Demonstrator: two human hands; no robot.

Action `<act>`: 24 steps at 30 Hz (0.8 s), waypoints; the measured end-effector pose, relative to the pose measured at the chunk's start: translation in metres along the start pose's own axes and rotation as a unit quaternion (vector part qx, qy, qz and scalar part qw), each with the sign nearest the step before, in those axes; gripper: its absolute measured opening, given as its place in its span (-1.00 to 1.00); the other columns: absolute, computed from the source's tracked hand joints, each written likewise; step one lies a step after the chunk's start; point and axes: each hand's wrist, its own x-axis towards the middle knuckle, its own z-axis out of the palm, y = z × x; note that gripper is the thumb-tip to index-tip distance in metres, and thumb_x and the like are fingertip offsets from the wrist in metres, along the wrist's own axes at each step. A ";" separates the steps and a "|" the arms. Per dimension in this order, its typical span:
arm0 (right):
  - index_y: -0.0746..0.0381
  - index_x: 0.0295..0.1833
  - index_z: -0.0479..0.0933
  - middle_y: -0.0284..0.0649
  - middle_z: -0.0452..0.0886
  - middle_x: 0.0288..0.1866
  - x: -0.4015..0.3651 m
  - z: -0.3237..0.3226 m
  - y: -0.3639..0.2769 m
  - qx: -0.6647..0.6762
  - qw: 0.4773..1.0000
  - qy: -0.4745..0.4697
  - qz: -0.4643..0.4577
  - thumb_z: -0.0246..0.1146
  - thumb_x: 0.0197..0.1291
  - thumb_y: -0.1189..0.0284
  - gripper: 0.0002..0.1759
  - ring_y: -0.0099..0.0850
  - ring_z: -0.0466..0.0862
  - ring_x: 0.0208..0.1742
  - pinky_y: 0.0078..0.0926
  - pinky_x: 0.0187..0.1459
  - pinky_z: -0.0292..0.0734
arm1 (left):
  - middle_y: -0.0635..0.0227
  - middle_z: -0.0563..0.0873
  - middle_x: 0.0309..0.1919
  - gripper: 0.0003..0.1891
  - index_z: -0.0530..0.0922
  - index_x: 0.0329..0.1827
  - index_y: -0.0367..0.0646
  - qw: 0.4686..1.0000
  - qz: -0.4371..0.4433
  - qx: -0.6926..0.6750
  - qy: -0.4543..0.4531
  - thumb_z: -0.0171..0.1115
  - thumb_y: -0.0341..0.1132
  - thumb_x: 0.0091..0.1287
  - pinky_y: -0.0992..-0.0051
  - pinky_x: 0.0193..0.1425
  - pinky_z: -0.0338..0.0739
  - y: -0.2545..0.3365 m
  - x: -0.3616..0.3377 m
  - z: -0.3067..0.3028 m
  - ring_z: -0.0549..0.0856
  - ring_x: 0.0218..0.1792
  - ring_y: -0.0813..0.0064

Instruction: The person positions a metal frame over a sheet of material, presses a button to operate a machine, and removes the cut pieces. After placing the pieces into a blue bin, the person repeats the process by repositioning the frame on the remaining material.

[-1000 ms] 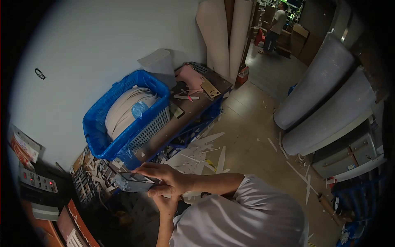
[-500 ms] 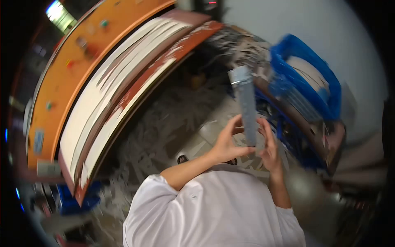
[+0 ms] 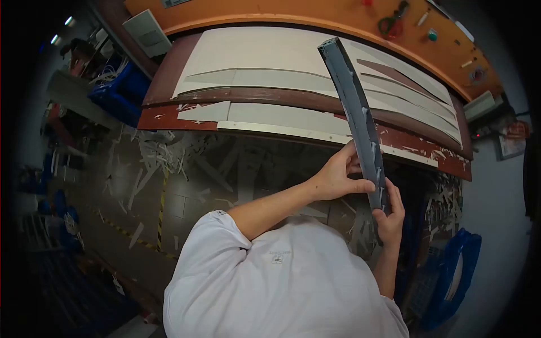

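A long grey bar (image 3: 356,110), with torn, flap-like bits along one side, is held tilted between my two hands. Its far end reaches up over the bench. My left hand (image 3: 341,179) grips it below the middle, thumb across the near face and fingers partly hidden behind. Lower down, my right hand (image 3: 390,217) is closed around the bar near its bottom end. Beyond the bar, pale sheets and cut strips (image 3: 265,79) lie on the bench (image 3: 160,119), which has a reddish-brown front edge.
An orange back panel (image 3: 315,12) carries small hanging items. Pale scraps (image 3: 169,155) litter the floor, which has yellow-black tape (image 3: 162,211). A blue-lined bin (image 3: 459,276) stands at the right, another blue container (image 3: 121,90) at the far left.
My view has swung right, so the bench now lies straight ahead. The bar has come along in my hands and shows a different side. My right hand now wraps its lower end.
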 end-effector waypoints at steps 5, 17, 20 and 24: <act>0.44 0.45 0.42 0.00 0.58 0.28 0.118 0.013 -0.018 -0.143 0.983 -0.068 -0.092 0.55 0.07 0.05 -0.03 -0.13 0.61 0.32 -0.27 0.35 0.45 | 0.14 0.53 0.45 -0.20 0.34 0.57 -0.27 0.965 0.002 0.224 0.139 0.55 -0.33 0.31 0.25 0.51 0.49 0.039 -0.021 -0.083 0.54 0.46 0.29; 0.35 0.40 0.50 0.01 0.65 0.21 0.367 0.173 -0.014 -0.302 0.900 -0.163 -0.268 0.53 0.05 -0.17 0.00 -0.07 0.63 0.26 -0.13 0.30 0.44 | 0.22 0.78 0.06 -0.60 0.62 0.28 -0.26 0.838 0.092 0.340 0.416 0.41 -0.41 0.40 0.47 0.06 0.70 0.073 -0.068 -0.165 0.79 -0.01 0.47; 0.35 0.40 0.50 0.01 0.65 0.21 0.397 0.208 0.000 -0.292 0.900 -0.177 -0.272 0.52 0.04 -0.21 0.02 -0.08 0.62 0.27 -0.12 0.30 0.44 | 0.24 0.81 0.05 -0.62 0.64 0.24 -0.28 0.798 0.088 0.377 0.462 0.42 -0.39 0.38 0.48 0.10 0.66 0.085 -0.067 -0.183 0.79 -0.04 0.51; 0.36 0.39 0.50 0.04 0.65 0.23 0.417 0.235 0.003 -0.289 0.902 -0.191 -0.258 0.54 0.01 -0.21 0.03 -0.07 0.62 0.30 -0.11 0.30 0.46 | 0.29 0.80 0.05 -0.61 0.63 0.27 -0.24 0.773 0.095 0.417 0.469 0.41 -0.40 0.40 0.50 0.12 0.63 0.112 -0.069 -0.215 0.77 -0.02 0.56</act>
